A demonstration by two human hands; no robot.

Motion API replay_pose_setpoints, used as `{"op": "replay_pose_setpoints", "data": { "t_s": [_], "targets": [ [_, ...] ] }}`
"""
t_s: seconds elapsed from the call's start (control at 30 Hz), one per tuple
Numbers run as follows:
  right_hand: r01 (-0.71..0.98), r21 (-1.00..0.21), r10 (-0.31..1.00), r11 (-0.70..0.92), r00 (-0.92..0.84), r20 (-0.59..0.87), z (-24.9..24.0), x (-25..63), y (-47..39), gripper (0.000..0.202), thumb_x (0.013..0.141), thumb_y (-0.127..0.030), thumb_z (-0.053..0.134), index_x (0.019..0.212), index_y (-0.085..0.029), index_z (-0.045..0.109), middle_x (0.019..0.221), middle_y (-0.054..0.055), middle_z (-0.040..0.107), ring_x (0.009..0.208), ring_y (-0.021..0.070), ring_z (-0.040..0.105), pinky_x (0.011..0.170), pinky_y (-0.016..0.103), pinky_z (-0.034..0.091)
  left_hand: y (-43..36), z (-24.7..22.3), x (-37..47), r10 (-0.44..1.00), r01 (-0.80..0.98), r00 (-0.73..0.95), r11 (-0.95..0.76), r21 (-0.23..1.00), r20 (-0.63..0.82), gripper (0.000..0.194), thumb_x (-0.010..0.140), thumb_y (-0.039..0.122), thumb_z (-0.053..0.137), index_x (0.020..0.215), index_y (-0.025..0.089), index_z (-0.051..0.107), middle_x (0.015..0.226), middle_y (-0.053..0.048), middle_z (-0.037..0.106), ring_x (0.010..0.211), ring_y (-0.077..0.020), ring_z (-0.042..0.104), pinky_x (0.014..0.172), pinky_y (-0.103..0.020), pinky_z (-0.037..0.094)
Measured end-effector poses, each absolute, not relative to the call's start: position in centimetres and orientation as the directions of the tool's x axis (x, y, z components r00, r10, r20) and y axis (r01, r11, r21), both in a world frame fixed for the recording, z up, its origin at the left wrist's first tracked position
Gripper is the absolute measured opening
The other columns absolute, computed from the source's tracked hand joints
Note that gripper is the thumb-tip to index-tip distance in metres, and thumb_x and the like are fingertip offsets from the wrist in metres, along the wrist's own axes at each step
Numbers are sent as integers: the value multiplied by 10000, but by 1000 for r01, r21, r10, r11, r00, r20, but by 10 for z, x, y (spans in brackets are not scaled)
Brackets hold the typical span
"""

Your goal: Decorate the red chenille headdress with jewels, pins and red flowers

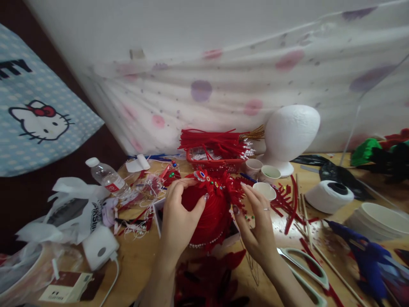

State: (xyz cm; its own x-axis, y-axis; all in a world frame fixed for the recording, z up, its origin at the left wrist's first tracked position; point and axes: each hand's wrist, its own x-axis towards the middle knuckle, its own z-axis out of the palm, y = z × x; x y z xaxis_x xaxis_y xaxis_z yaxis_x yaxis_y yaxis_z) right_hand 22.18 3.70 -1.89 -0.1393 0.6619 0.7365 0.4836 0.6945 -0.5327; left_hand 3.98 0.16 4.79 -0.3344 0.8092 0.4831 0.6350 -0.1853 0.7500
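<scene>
"Headpiece, where?"
"Left of the foam head, nearer the person."
"Which hand lies closer?"
"The left hand, curved against it, thumb spread away; the right hand, fingers parted, hovers just beside its red trim."

Two bare hands at red beaded headpiece, white foam head behind

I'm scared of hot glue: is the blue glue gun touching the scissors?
Apart. The head view shows table and a thin stick between the glue gun and the scissors.
</scene>
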Motion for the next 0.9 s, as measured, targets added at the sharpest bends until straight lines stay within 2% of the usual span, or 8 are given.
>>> {"op": "replay_pose_setpoints", "data": {
  "t_s": [0.1, 0.23, 0.4, 0.57, 0.73, 0.9],
  "targets": [
    [487, -522, 640, 700, -106, 761, -18, 224, 36, 536, 939, -158, 488, 1448, -300, 400, 1358, 97, 509, 1279, 285, 456, 1037, 505, 384, -4, 44, 38, 776, 653, -355, -194, 732, 522, 290, 805, 177, 657, 1085, 202, 585, 1160, -84, 635, 1135, -240, 586, 1048, -461, 432],
    [561, -422, 594, 712, -160, 789, -13, 222, 33, 408, 930, -178, 493, 1323, -283, 527, 1398, 100, 443, 1298, 315, 418, 1047, 534, 338, -7, 40, 35, 748, 691, -333, -220, 688, 574, 306, 857, 244, 647, 1159, 215, 609, 1293, -99, 601, 1266, -252, 529, 1112, -486, 389],
    [600, -379, 598, 704, -214, 772, -11, 216, 31, 403, 933, -194, 491, 1331, -255, 517, 1463, 122, 361, 1337, 337, 370, 1065, 554, 304, -7, 38, 37, 682, 678, -368, -268, 684, 632, 247, 882, 306, 639, 1113, 227, 672, 1275, -83, 640, 1250, -252, 561, 1090, -443, 429],
    [615, -359, 611, 702, -261, 748, -13, 214, 33, 423, 948, -208, 481, 1369, -248, 491, 1499, 142, 318, 1376, 359, 307, 1078, 590, 282, -2, 39, 38, 669, 619, -437, -261, 741, 601, 190, 888, 303, 632, 1024, 210, 726, 1168, -76, 692, 1134, -230, 628, 1019, -398, 479],
    [634, -355, 640, 687, -297, 709, -15, 209, 33, 396, 959, -242, 482, 1352, -224, 520, 1519, 154, 275, 1394, 388, 246, 1087, 624, 289, 6, 47, 41, 602, 607, -484, -293, 739, 636, 93, 862, 239, 643, 821, 189, 710, 899, -46, 730, 889, -192, 671, 871, -336, 522],
    [628, -377, 658, 681, -300, 690, -13, 207, 33, 412, 960, -279, 490, 1360, -183, 510, 1486, 176, 310, 1382, 388, 263, 1103, 630, 302, 8, 50, 49, 625, 540, -521, -286, 791, 582, 46, 825, 205, 649, 821, 191, 692, 802, -16, 743, 734, -160, 676, 715, -284, 539]
  ]
}}
